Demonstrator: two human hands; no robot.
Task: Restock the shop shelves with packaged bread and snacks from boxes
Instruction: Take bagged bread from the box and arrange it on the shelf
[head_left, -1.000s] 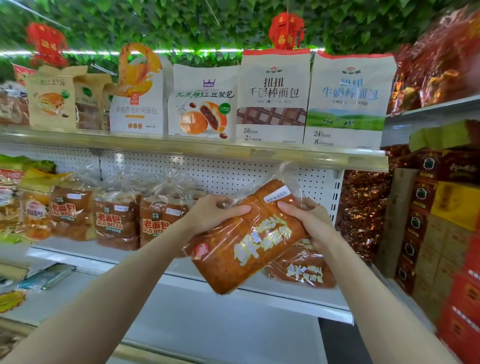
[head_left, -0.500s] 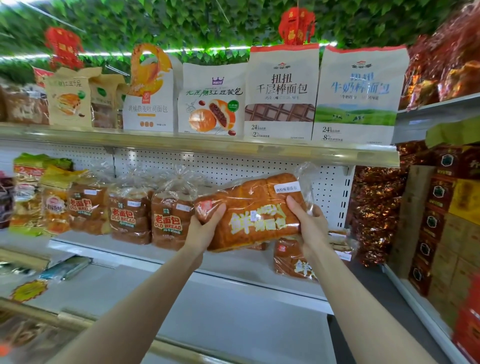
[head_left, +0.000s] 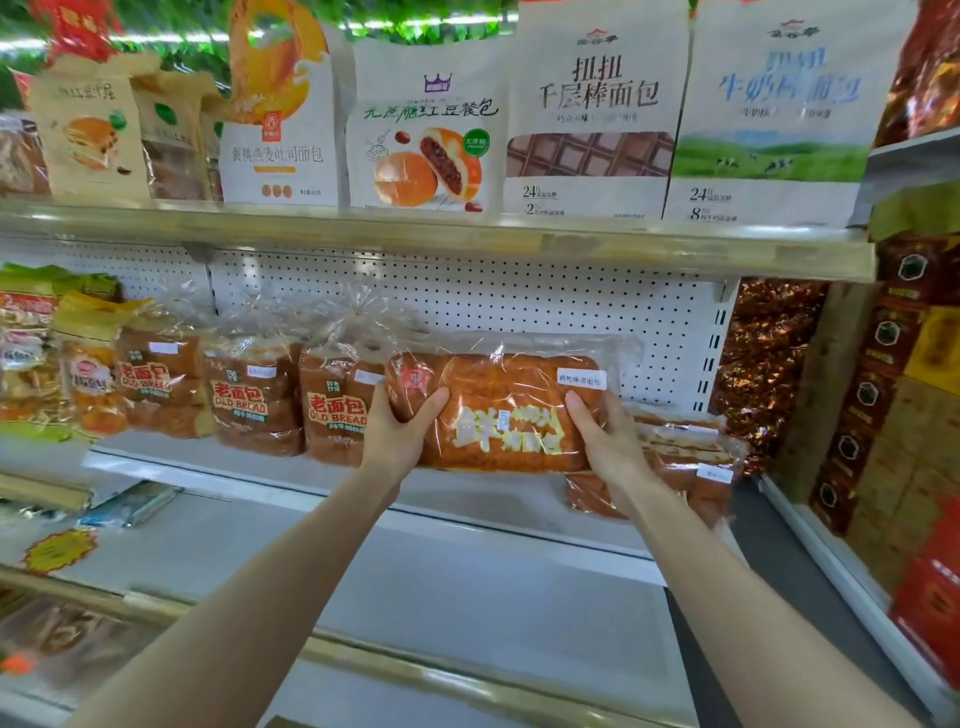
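The left hand (head_left: 400, 431) gripped the left end of a bagged loaf (head_left: 498, 410), thumb across the front. The right hand (head_left: 602, 441) gripped the right end the same way. The loaf was level at the middle shelf (head_left: 260, 467), just right of the Old Bread bags (head_left: 249, 395), possibly touching the nearest. Another loaf (head_left: 691, 457) lay flat behind the right wrist.

Standing upright in a row along the beige-edged upper metal shelf (head_left: 415, 236): tall white paper bread bags (head_left: 592, 114), with brown paper bags (head_left: 88, 130) at the left end. Sitting side by side on the white lower shelf (head_left: 208, 470), against the perforated white back panel (head_left: 519, 306): clear-wrapped brown loaves lettered OLD BREAD (head_left: 249, 400), with yellow snack packets (head_left: 88, 374) just to their left. Lying flat at the right end: clear-wrapped long brown loaves (head_left: 691, 467).
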